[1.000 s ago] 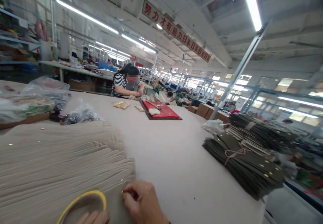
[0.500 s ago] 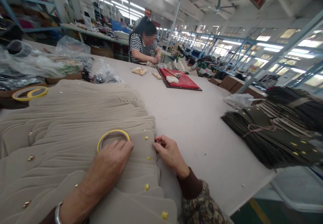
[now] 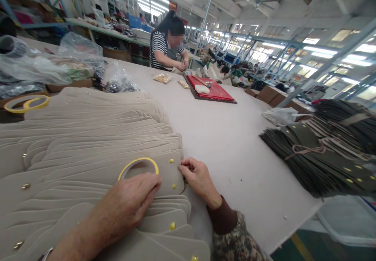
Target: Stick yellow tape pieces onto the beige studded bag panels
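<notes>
My left hand [image 3: 129,200] is closed around the near side of a roll of yellow tape [image 3: 138,160], over the overlapping beige panels. At the right edge of one beige panel [image 3: 163,171], my right hand [image 3: 199,178] has thumb and forefinger pinched on its rim. Two small pieces of yellow tape [image 3: 171,160] are stuck near that panel's right end. Other panels in the spread pile [image 3: 96,143] carry similar yellow bits at the right and brass-coloured metal studs [image 3: 26,186] at the left.
A second tape roll [image 3: 27,103] lies at the far left near plastic bags [image 3: 79,53]. Farther back are a red board [image 3: 217,90] and packets of small gold pieces [image 3: 162,78]. Tied dark panels [image 3: 305,155] lie at the right. A person [image 3: 167,43] works across the table.
My left hand and the tape roll have shifted slightly right and down. My right hand stays at the panel's edge, whose lower right corner now shows more clearly.
</notes>
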Available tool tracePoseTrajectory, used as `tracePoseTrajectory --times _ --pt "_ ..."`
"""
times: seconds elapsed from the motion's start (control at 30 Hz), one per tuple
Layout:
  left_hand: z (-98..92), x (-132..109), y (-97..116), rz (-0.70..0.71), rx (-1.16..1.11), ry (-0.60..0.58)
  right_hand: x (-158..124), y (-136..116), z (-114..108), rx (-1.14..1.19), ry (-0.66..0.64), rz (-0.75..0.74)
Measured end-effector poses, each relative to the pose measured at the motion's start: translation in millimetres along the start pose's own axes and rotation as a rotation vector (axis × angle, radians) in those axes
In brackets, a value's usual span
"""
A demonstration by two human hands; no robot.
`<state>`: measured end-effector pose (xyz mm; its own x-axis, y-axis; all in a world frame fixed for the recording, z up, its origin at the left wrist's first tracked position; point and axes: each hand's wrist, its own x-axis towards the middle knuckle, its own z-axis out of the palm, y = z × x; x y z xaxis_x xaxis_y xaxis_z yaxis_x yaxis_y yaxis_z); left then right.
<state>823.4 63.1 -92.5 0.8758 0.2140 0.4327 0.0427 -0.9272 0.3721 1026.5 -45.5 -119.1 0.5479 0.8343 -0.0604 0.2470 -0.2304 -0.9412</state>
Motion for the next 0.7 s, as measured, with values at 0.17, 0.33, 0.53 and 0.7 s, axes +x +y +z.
tracePoseTrajectory --times 0.17,0.33,0.53,0.7 --pt "2.1 0.5 -8.8 0.007 0.106 0.132 -15.6 -0.7 -12.9 0.036 -0.273 0.239" --pt "11.6 0.6 -16.6 -0.063 0.209 0.105 -22.6 5.7 -29.4 -0.038 -0.483 0.297" --pt "21.6 -2.6 -19.6 -0.130 0.269 -0.074 -7.9 3.9 -24.1 -0.110 -0.056 0.079" --pt "21.3 -1.8 -20.0 -0.102 0.271 -0.123 2.5 8.1 -4.8 -0.049 -0.035 -0.009"
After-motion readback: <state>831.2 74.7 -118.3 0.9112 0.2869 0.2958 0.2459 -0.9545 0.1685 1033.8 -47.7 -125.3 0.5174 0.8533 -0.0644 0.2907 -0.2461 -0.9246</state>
